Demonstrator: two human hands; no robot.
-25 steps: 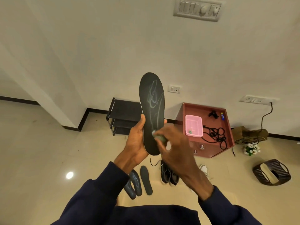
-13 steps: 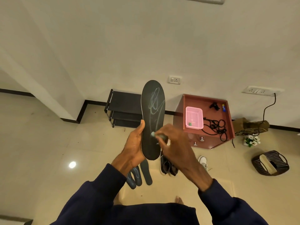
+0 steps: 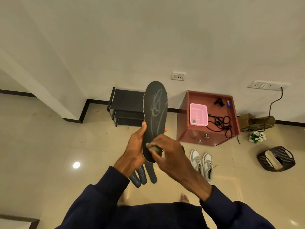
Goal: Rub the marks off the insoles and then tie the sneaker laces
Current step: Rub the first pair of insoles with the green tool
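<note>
Since half a second ago the eraser (image 3: 152,147) has slid lower-left on the insole (image 3: 156,113), which is held upright out front. Left hand (image 3: 135,149) grips its heel end and right hand (image 3: 168,154) pinches the eraser. Insole looks light and bendy, so I'd back it right behind the rubbing spot.

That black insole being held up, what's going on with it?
A person holds the dark insole upright in the left hand and rubs its lower part with a small greenish eraser pinched in the right hand. Pale scribbles cover its upper half, so the cleaning is not finished. More insoles lie on the floor below, beside a pair of white-and-grey sneakers.
</note>
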